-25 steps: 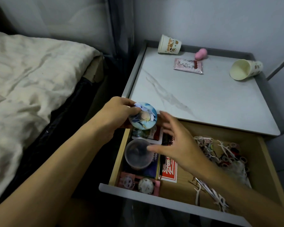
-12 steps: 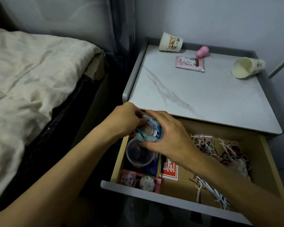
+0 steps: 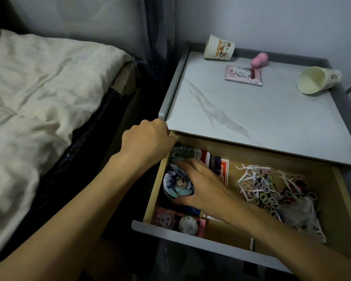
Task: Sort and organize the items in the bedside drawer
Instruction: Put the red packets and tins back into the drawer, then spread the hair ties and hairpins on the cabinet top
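Note:
The bedside drawer (image 3: 199, 241) stands pulled open. In its left part lies a round blue picture badge (image 3: 177, 185), on top of a clear round container. My right hand (image 3: 203, 185) grips the badge's right edge between fingers and thumb. My left hand (image 3: 150, 138) rests curled at the drawer's far left corner, under the nightstand's top edge; what it holds is hidden. A pink card with two round badges (image 3: 178, 221) lies at the front left. Red-and-white packets (image 3: 223, 167) lie behind my right hand. A tangle of hair ties and floss picks (image 3: 272, 189) fills the right side.
The grey nightstand top (image 3: 261, 114) carries two tipped paper cups (image 3: 218, 47) (image 3: 318, 80), a pink packet (image 3: 243, 75) and a pink egg-shaped thing (image 3: 259, 60). A bed with a cream cover (image 3: 39, 94) stands to the left, across a dark gap.
The badge went from my left hand, held above the drawer, to my right hand, which lowered it onto the clear container. My left hand drew back to the drawer's far left corner.

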Motion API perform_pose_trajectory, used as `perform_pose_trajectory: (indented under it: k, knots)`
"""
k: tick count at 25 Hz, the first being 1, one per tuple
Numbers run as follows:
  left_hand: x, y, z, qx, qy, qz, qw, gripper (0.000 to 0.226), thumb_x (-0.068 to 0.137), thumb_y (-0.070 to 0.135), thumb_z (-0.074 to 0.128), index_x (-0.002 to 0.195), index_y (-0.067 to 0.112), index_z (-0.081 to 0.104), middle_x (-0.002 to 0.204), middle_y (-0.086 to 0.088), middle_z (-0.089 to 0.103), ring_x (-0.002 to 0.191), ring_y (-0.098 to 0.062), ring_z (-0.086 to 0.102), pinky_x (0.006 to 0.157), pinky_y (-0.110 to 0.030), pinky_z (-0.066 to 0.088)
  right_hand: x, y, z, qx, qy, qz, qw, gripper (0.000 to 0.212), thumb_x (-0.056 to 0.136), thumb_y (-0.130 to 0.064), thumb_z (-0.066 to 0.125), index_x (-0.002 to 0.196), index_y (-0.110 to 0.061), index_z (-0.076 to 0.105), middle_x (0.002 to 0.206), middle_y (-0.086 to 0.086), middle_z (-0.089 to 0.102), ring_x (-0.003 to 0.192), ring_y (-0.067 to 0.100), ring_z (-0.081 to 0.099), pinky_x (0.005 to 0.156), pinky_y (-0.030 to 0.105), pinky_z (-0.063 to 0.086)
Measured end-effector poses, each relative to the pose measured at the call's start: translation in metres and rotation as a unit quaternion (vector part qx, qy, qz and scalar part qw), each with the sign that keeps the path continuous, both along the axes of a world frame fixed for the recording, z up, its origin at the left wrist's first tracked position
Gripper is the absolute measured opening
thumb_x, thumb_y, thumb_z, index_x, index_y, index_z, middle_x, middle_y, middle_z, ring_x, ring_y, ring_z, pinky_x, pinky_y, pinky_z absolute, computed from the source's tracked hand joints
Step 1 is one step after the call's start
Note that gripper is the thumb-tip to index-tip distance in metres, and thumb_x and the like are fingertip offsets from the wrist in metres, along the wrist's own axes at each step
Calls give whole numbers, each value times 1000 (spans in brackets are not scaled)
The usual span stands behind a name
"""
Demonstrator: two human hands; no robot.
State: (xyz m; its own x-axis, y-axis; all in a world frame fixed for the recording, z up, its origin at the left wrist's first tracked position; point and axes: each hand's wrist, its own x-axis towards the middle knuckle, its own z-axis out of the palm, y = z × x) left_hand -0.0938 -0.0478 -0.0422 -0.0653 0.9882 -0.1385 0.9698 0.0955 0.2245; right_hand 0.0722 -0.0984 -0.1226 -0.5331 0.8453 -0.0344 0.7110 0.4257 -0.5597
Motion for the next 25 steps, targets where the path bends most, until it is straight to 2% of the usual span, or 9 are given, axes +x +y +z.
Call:
perform_pose_trajectory:
  k: [6,9,12,14,15,17,19,21,25]
  knots:
    - [7,-4,-1,7,6,-27,1000,42,92,57,51,113,23,61,109,-4,64,96,-29,61,71,-35,42,2,-3,0,-20,24,-12,999,89,77,-46,78,150,-23,32,145,-9,34,134,5,31,110,21,33]
    - [15,-8,-3,19,8,-55,998,39,92,56,51,114,25,61,109,-3,66,95,-28,62,72,-35,45,22,-10,13,-36,44,-71,996,60,91,-41,63,145,-27,40,139,-16,37,122,-3,37,100,15,33]
    - [27,-10,-4,19,-50,-110,993,36,91,54,53,115,27,62,110,0,69,94,-23,65,79,-37,53,86,-2,16,1,-37,-127,991,32,99,-23,54,130,-25,58,129,-11,55,109,-2,47,90,15,33]
    - [34,-9,3,-20,-135,-160,978,39,92,52,56,120,26,61,111,2,69,93,-17,66,81,-38,56,136,11,5,-26,-123,-165,978,31,98,-15,53,127,-21,62,130,0,61,110,11,57,86,19,37]
    - [36,-9,6,-37,-170,-177,969,40,92,50,57,122,25,61,111,2,69,94,-14,66,80,-35,57,152,17,-3,-57,-162,-178,969,33,99,-16,52,131,-20,60,134,4,59,115,19,58,89,23,39]
    - [42,-9,5,-40,-207,-188,959,38,92,47,59,122,23,62,110,4,68,95,-10,65,79,-30,57,166,22,-20,-72,-199,-148,966,41,100,-21,51,141,-18,50,145,6,49,130,23,48,104,28,36]
    - [50,-11,-2,-41,-216,-197,955,36,92,46,59,120,23,63,110,8,66,97,-6,64,80,-26,56,163,24,-32,-39,-204,-99,973,52,100,-28,50,149,-17,36,154,4,37,140,20,34,115,30,27]
    - [58,-13,-6,-66,-217,-216,950,36,91,46,60,120,24,62,114,10,66,99,-3,62,87,-28,54,158,22,-37,-11,-211,-92,973,57,100,-36,49,151,-17,31,153,2,32,140,19,28,115,34,28]
    - [85,-10,-1,-109,-216,-233,942,43,92,44,60,128,21,58,122,5,62,108,-10,59,89,-30,52,165,12,-32,-23,-226,-96,969,49,98,-38,52,143,-19,43,145,0,40,135,18,33,109,35,34]
